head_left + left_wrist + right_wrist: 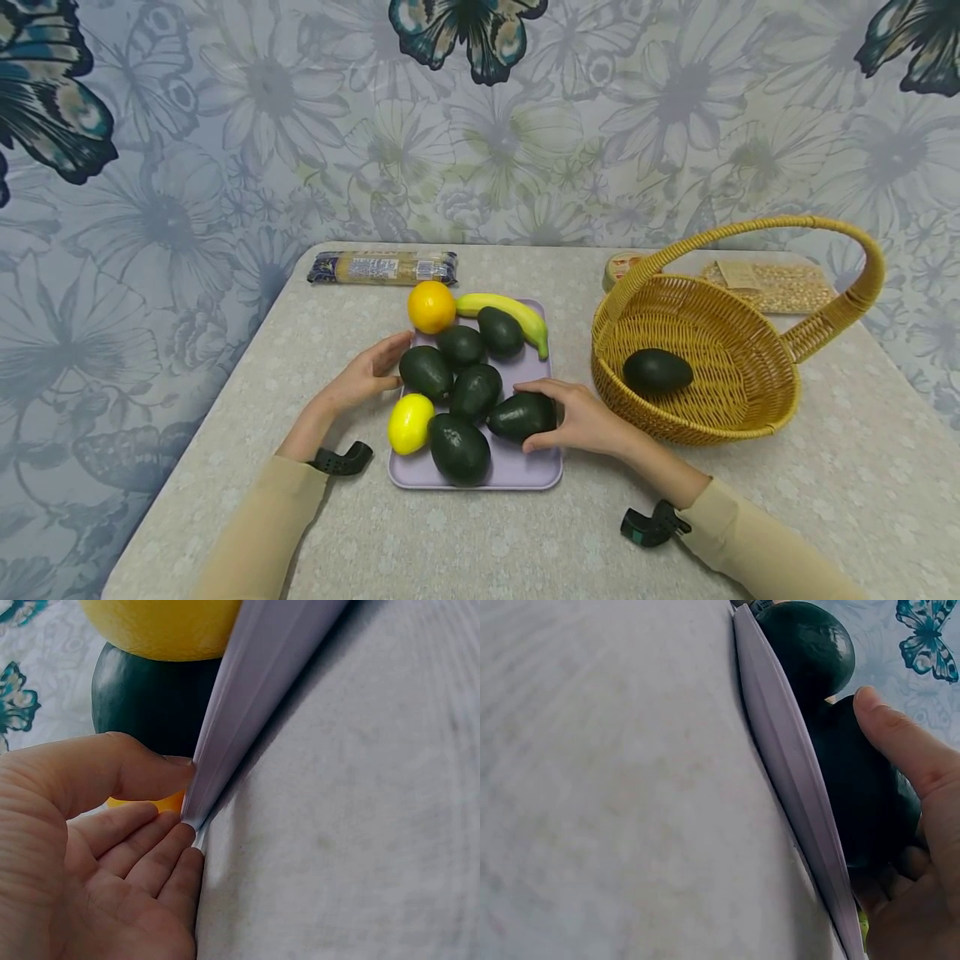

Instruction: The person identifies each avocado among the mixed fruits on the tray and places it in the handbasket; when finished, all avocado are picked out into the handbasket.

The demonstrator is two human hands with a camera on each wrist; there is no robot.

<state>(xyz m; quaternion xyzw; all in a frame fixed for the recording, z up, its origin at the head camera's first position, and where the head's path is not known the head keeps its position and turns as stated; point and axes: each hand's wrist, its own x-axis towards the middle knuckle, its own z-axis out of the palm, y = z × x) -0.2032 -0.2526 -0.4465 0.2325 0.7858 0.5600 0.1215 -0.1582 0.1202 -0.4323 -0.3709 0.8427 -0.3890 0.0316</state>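
A lilac tray [517, 477] carries several dark green avocados, a lemon [410, 424], an orange [431, 307] and a banana [506, 315]. My right hand [581, 419] grips the avocado [522, 417] at the tray's right side, thumb on the near side and fingers over the far side. In the right wrist view that avocado [862, 787] lies low beside the tray rim [787, 750]. My left hand [363, 375] is at the tray's left edge, fingers extended. The left wrist view shows its thumb and fingertips right at the tray's side wall [232, 712].
A yellow wicker basket [697, 429] with a tall handle stands to the right, holding one avocado [657, 372]. Behind it are a round container [622, 268] and a clear bag of pale yellow grains [795, 287]. A pasta packet [382, 268] lies at the back left.
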